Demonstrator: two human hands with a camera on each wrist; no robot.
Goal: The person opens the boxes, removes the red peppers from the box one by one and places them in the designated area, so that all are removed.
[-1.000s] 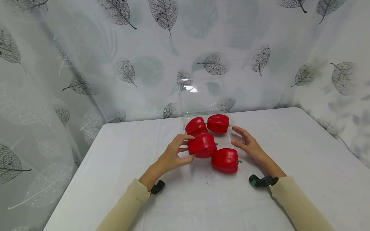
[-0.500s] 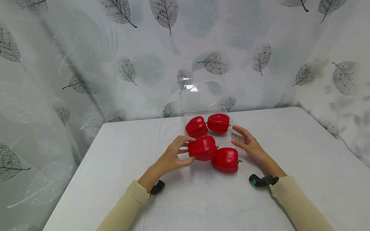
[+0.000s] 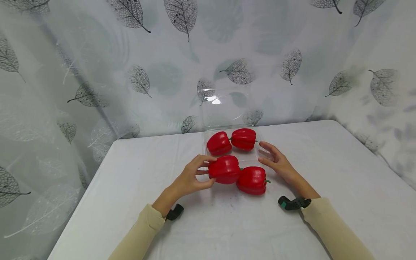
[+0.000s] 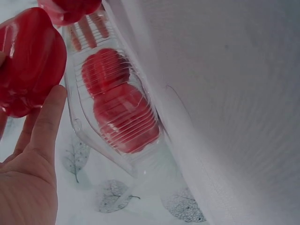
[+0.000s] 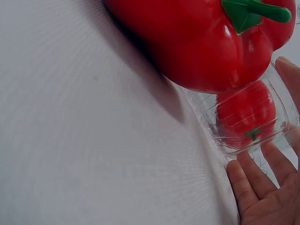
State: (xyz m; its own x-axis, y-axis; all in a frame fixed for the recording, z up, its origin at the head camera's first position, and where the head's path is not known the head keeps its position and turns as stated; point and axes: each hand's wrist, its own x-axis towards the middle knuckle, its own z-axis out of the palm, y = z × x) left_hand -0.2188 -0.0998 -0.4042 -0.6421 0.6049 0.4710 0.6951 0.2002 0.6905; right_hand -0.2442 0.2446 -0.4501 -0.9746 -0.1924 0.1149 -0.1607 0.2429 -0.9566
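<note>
Several red bell peppers lie at a clear plastic clamshell tray [image 3: 261,153] whose lid [image 3: 224,108] stands open against the curtain. Two peppers [image 3: 219,143] [image 3: 243,138] sit at the tray's back. My left hand [image 3: 191,176] grips a third pepper [image 3: 225,169] from its left side, thumb and fingers curled round it; the left wrist view shows that pepper [image 4: 28,61] against my fingers. A fourth pepper [image 3: 252,180] lies at the tray's front, large in the right wrist view [image 5: 206,42]. My right hand [image 3: 276,160] rests with relaxed fingers against the tray's right edge.
A white cloth-covered table [image 3: 325,173] holds everything, with a leaf-print curtain [image 3: 130,72] close behind and to the left. Black wrist mounts [image 3: 294,203] [image 3: 174,212] sit on both beige sleeves. The table's left edge [image 3: 84,187] drops off near the curtain.
My left hand has brought the held pepper down and slightly toward me, so it now sits beside the front pepper. The right hand has stayed at the tray's edge.
</note>
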